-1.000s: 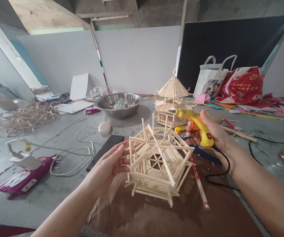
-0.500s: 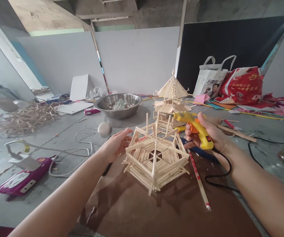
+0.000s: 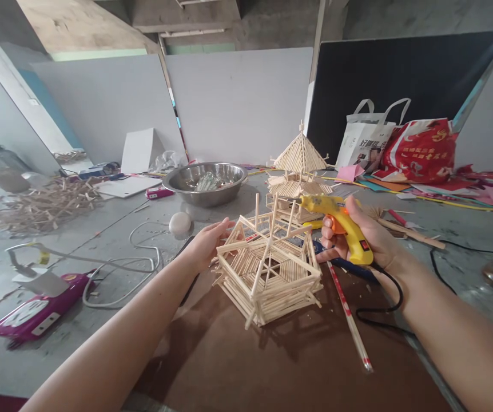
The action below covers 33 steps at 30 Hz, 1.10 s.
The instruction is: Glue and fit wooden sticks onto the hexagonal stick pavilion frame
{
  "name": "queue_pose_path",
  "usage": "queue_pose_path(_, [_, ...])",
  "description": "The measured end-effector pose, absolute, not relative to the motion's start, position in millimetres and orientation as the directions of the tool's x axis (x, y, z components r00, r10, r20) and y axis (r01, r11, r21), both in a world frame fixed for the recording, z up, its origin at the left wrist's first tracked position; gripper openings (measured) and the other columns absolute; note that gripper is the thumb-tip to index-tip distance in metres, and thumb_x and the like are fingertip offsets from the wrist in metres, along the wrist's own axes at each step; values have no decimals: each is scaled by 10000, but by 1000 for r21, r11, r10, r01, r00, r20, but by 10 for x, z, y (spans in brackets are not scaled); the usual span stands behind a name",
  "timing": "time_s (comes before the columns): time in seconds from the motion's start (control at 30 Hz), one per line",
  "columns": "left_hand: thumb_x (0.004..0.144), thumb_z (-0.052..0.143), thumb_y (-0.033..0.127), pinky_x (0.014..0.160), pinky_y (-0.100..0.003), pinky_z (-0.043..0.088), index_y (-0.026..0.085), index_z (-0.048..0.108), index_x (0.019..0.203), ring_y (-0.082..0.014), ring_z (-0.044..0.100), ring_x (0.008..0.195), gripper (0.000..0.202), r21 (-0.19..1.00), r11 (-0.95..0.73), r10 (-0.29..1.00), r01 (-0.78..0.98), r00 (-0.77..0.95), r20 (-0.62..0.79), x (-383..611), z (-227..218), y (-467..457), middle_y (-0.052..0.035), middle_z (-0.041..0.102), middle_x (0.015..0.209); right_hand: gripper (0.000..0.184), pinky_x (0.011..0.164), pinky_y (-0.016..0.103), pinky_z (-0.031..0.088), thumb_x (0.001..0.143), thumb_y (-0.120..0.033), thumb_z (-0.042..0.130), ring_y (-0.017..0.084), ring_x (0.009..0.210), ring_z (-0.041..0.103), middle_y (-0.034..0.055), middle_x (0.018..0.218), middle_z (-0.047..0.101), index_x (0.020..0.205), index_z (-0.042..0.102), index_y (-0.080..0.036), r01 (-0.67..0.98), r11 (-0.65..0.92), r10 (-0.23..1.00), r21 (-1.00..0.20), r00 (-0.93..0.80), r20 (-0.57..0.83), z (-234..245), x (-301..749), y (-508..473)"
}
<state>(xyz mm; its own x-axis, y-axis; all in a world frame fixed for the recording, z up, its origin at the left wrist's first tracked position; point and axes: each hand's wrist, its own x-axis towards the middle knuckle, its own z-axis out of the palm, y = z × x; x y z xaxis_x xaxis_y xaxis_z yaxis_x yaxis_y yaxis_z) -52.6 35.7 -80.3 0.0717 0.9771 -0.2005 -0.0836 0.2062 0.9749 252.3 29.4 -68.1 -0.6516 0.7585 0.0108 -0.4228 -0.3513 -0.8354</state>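
A hexagonal frame of thin wooden sticks [image 3: 267, 269] rests on a brown board [image 3: 281, 366], with several sticks standing up from its rim. My left hand [image 3: 206, 246] grips the frame's far left side. My right hand [image 3: 364, 234] is closed round a yellow glue gun [image 3: 341, 223] with an orange trigger. Its nozzle points left, just above the frame's far right edge. The gun's black cord [image 3: 384, 303] trails off to the right.
Behind the frame stands a finished stick pagoda [image 3: 298, 171]. A steel bowl [image 3: 206, 182], a white ball [image 3: 180, 223], white cable [image 3: 122, 269], a magenta pack [image 3: 36, 313] and a stick pile [image 3: 44, 203] lie left. A red-striped stick [image 3: 349, 320] lies right. Bags [image 3: 418, 150] stand far right.
The stick frame has turned and moved away from me, down onto the board. My left hand shifted from its near left side to its far left side. The glue gun stayed almost still.
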Motion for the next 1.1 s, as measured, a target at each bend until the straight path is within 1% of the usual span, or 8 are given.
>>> queue_pose_path(0.13, [810,513,373,465,-235,478,111,579,966,-134,599,548,312,985,159,986,-65,59,-155,-467,-789,271,-85,659,781,536,739,451,512,816,-609,288,145,653,586,25,701,590,800,580,-159,-406,-347,740,-845,-672,19,-633,2514,243])
queue_pose_path(0.27, [785,525,419,467,-230,458,122,594,965,-116,572,525,354,993,121,985,5,122,-121,-406,-766,200,-78,654,799,509,733,387,520,828,-590,292,132,645,591,15,689,577,776,578,-172,-405,-359,750,-841,-661,-2,-585,2505,181])
queue_pose_path(0.37, [758,506,501,488,-253,457,124,599,982,-121,565,528,448,984,89,988,151,113,-107,-427,-778,213,-90,654,831,501,713,379,526,829,-585,298,138,636,598,21,689,582,765,574,-172,-384,-372,747,-845,-664,-27,-593,2521,192])
queue_pose_path(0.47, [727,474,559,506,-261,445,140,596,986,-141,575,572,507,930,40,999,366,-2,-42,-533,-826,290,-76,650,830,494,690,370,534,827,-583,305,141,624,602,28,686,591,767,569,-170,-372,-392,740,-842,-670,-48,-616,2542,231])
queue_pose_path(0.6, [684,511,463,549,-264,414,177,616,823,-166,564,625,335,743,24,990,668,-120,76,-718,-897,389,-32,641,755,444,677,333,540,802,-578,388,136,626,610,21,679,591,758,565,-173,-362,-425,730,-830,-679,-78,-622,2549,253])
queue_pose_path(0.73, [636,550,352,631,-286,390,216,610,651,-217,569,723,150,459,3,992,888,-60,110,-796,-910,374,-10,617,643,393,681,331,540,787,-553,446,148,623,618,24,668,601,757,564,-180,-346,-427,732,-836,-674,-95,-634,2556,261])
queue_pose_path(0.9, [642,524,265,641,-277,392,236,622,678,-227,574,804,108,218,-108,994,970,101,43,-758,-914,295,-23,645,752,386,698,347,536,792,-546,440,163,601,620,33,655,613,755,567,-184,-339,-353,804,-872,-586,-97,-638,2638,302])
queue_pose_path(1.1, [729,449,300,665,-301,417,240,628,784,-253,561,907,197,74,-170,985,983,172,-16,-726,-929,271,-57,649,877,468,631,377,541,860,-519,279,162,515,604,53,639,627,728,568,-176,-282,-355,879,-891,-425,-216,-659,2798,445])
